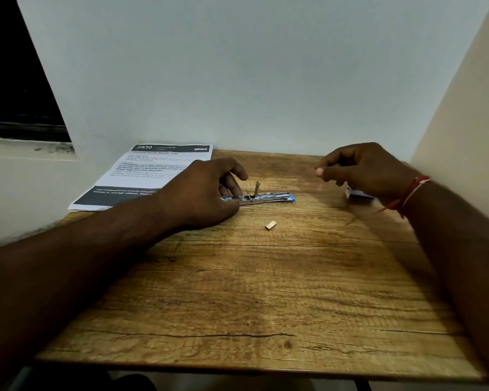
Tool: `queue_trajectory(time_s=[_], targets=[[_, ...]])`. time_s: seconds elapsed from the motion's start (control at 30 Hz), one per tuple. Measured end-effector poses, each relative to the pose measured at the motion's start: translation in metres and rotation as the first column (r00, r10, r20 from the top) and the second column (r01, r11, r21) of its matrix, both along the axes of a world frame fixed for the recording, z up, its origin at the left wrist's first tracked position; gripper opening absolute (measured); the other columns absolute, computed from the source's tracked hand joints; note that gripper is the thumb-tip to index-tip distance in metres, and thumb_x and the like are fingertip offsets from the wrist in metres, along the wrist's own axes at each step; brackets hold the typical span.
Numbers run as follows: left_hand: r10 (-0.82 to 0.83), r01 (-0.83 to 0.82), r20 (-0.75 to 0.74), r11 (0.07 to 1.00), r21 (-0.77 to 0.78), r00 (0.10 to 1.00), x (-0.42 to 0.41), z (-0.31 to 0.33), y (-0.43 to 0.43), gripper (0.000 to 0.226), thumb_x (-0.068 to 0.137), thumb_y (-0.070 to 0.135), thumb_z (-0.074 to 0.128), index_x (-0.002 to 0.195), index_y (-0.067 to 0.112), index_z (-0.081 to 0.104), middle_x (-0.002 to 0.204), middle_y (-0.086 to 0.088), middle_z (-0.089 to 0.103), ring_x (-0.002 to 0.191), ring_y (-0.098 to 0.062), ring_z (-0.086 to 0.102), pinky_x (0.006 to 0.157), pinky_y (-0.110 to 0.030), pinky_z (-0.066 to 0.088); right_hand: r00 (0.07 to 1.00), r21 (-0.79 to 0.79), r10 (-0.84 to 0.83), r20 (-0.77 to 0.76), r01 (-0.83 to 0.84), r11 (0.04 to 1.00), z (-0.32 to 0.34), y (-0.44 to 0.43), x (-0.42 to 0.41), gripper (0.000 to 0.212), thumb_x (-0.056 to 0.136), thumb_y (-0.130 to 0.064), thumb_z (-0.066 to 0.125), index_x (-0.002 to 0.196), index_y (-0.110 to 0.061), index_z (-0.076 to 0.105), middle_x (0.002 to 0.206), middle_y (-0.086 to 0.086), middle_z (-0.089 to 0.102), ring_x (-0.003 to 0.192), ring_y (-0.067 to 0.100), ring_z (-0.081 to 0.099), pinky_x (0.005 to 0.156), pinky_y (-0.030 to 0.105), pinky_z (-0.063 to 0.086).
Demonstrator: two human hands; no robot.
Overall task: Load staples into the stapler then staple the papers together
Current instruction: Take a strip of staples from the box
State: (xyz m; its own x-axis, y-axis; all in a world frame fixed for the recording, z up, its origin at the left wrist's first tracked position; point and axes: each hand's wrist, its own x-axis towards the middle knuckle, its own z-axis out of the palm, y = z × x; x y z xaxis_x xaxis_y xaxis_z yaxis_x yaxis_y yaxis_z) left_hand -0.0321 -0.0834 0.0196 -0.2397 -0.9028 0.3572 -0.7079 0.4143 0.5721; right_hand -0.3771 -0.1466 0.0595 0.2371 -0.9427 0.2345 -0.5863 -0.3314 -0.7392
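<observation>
**Stapler opened flat on the worktop, channel ready to be loaded**

The stapler (261, 197) is laid open toward 12 o'clock on the worktop (251, 292), and its left end is gripped by the left hand (206, 193), fingers curled about it. The right hand (362, 170) is raised at 2 o'clock above the blue staple box (360, 196) with its fingertips pinched together; whether a strip is held between them cannot be told. A short staple block (270, 224) is seen loose at 6 o'clock of the stapler, and the papers (153, 176) are set at 10 o'clock. For a clean load, the body is best pressed flat and the strip lowered legs down in line with the channel. The strip is then slid fully forward, and the top is closed only once nothing is riding on the rail.
</observation>
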Motion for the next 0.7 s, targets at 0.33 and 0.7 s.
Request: queue_trajectory(time_s=[0.33, 0.7], targets=[[0.016, -0.016, 0.011, 1.0, -0.018, 1.0, -0.001, -0.001, -0.001, 0.043, 0.09, 0.019, 0.084, 0.125, 0.039, 0.07, 0.098, 0.02, 0.083, 0.097, 0.0, 0.076, 0.099, -0.037, 0.063, 0.926, 0.137, -0.034, -0.376, 0.092, 0.986, 0.012, 0.006, -0.077, 0.042, 0.076, -0.038, 0.097, 0.115, -0.036, 0.082, 0.11, -0.01, 0.079, 0.101, 0.011, 0.072, 0.086, 0.025, 0.049], [0.047, -0.049, -0.026, 0.996, -0.078, 0.999, -0.002, 0.002, 0.002, 0.055, 0.09, 0.024, 0.083, 0.141, 0.034, 0.066, 0.117, 0.02, 0.076, 0.107, -0.002, 0.071, 0.101, -0.034, 0.06, 0.904, 0.06, -0.07, -0.422, 0.105, 0.993, -0.004, -0.006, -0.063, 0.025, 0.078, -0.042, 0.097, 0.1, -0.04, 0.085, 0.1, -0.009, 0.081, 0.101, 0.016, 0.074, 0.091, 0.034, 0.055]])
